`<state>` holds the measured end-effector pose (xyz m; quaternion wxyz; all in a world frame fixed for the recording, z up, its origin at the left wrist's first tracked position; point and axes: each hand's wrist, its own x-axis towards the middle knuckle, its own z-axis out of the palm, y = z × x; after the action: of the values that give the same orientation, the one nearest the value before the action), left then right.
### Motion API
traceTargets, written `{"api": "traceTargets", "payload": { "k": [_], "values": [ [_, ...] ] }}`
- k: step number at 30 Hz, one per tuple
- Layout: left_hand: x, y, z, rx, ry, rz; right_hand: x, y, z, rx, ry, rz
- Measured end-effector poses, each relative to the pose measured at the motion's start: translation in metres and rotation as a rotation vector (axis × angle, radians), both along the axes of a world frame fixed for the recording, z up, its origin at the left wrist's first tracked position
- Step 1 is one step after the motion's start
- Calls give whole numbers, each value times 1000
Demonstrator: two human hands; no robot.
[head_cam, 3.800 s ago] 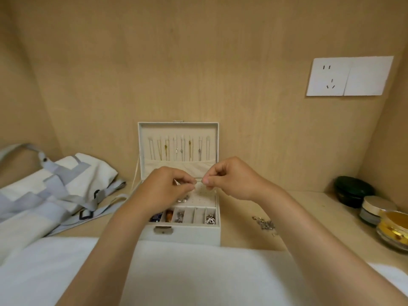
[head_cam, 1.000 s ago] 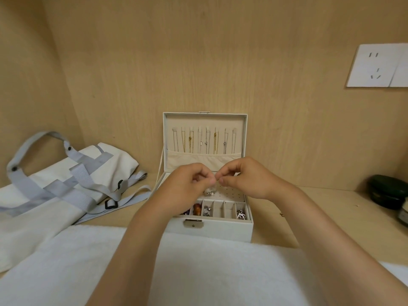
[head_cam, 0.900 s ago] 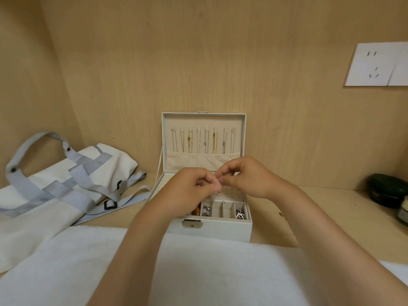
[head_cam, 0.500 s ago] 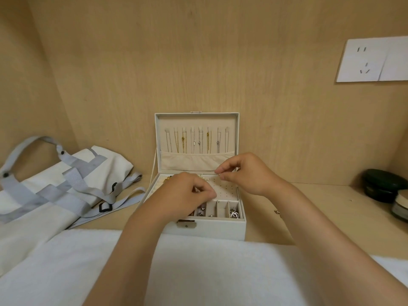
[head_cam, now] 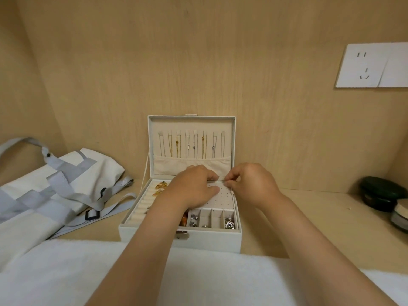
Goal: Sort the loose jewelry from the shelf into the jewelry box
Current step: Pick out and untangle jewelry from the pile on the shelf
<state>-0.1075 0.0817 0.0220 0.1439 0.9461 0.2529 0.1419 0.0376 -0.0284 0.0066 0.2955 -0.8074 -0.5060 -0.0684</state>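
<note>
A white rectangular jewelry box (head_cam: 209,241) is sitting open on the pale wooden shelf (head_cam: 298,217), its lid (head_cam: 152,138) standing upright against the wooden back wall. Thin gold and silver necklaces (head_cam: 189,144) are hanging in a row inside the lid above a cream fabric pocket (head_cam: 172,164). The 2 hands are hovering together over the back of the box's cream perforated earring panel (head_cam: 220,199). The left hand (head_cam: 194,188) is lying knuckles-up with its fingers curled under and its thumb stretching across the panel; whether it is holding anything cannot be told. The right hand (head_cam: 251,184) is pressing thumb and forefinger tips together just beside the left hand's fingertips, and whatever may be between them is too small to make out. 2 gold ornaments (head_cam: 160,188) are resting on the ring rolls at the box's left side. In the front row of small compartments, an orange bead (head_cam: 183,218) is showing beside the left wrist, and silver pieces (head_cam: 229,223) are lying in the rightmost cell. A white and grey canvas tote bag (head_cam: 55,184) is slumping on the shelf to the left. A white cloth (head_cam: 198,274) is spreading across the foreground under both forearms. A dark green round jar (head_cam: 379,191) is standing at the far right, and a white socket plate (head_cam: 371,65) is showing on the wall above it.
</note>
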Motion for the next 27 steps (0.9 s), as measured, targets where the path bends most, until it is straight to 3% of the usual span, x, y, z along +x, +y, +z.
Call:
{"api": "traceTargets", "payload": {
  "k": [6, 20, 27],
  "values": [
    [-1, 4, -7, 39, 4, -46, 0, 0, 1, -64, -178, 50],
    [4, -1, -8, 128, 13, -15, -1, 2, 4, -134, -22, 69],
    [5, -6, -5, 191, 3, -16, 4, -4, 5, -72, 179, 100]
  ]
}}
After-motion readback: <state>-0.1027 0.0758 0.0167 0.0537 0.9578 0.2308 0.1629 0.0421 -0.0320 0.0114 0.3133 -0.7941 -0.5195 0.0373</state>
